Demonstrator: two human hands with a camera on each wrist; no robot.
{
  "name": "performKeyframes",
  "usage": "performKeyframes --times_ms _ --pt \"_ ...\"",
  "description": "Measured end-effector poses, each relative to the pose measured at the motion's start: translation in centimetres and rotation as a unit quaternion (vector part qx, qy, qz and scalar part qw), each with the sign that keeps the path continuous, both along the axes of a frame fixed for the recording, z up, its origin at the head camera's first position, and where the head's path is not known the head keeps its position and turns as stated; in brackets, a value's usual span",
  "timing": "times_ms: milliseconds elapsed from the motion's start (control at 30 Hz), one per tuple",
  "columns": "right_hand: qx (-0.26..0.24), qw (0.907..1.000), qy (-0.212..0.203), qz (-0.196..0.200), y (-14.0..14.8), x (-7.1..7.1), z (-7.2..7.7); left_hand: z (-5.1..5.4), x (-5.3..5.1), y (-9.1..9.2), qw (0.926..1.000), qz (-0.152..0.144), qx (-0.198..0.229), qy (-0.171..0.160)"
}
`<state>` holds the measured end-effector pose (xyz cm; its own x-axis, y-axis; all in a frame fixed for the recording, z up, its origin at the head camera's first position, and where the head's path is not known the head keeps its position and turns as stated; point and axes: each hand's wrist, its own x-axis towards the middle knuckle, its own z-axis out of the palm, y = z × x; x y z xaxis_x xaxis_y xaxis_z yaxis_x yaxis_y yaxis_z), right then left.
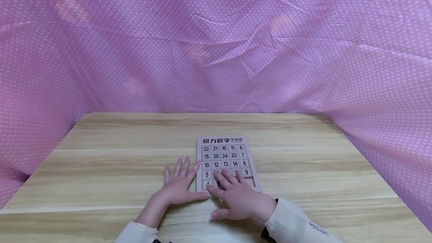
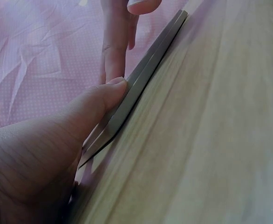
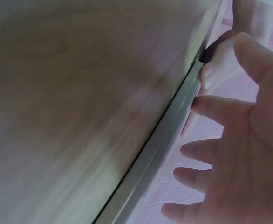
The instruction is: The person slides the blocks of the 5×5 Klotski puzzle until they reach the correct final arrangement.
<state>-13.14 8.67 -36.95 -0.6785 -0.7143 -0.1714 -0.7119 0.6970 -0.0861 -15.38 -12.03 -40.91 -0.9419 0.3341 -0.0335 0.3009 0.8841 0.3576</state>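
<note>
A number slide puzzle board (image 1: 221, 140) lies flat on the wooden table, its rows of numbered tiles facing up, with a gap at the lower right. Fingers spread, the left hand (image 1: 179, 188) rests by the board's left side, its thumb at the near left corner; in the left wrist view the thumb of that hand (image 2: 48, 135) touches the board's edge (image 2: 136, 88). Over the bottom rows the right hand (image 1: 239, 198) is spread, index fingertip at the 4 tile, covering several tiles. The right wrist view shows the right hand's (image 3: 248, 158) extended fingers beside the board's edge (image 3: 160, 144).
The light wooden table (image 1: 118, 160) extends around the board on all sides. A pink polka-dot cloth (image 1: 216, 48) hangs behind the table's far edge and along both sides.
</note>
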Motion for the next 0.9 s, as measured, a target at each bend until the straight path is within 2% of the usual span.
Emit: performKeyframes --times_ms 367,567,733,900 --pt "0.003 0.9998 -0.012 -0.016 2.2 -0.1 0.1 0.1 0.1 0.1 1.0 0.001 0.001 -0.001" --pt "-0.005 0.9998 -0.018 -0.01 2.7 -0.4 0.3 0.1 0.2 0.2 1.0 0.0 0.001 0.002" --pt "-0.023 0.9995 -0.017 -0.016 2.1 -1.4 0.1 0.0 0.2 0.2 1.0 0.001 -0.003 0.007" --pt "-0.014 0.9991 -0.005 -0.04 0.3 -3.0 -0.2 -0.1 0.2 0.2 1.0 -0.001 -0.003 0.009"
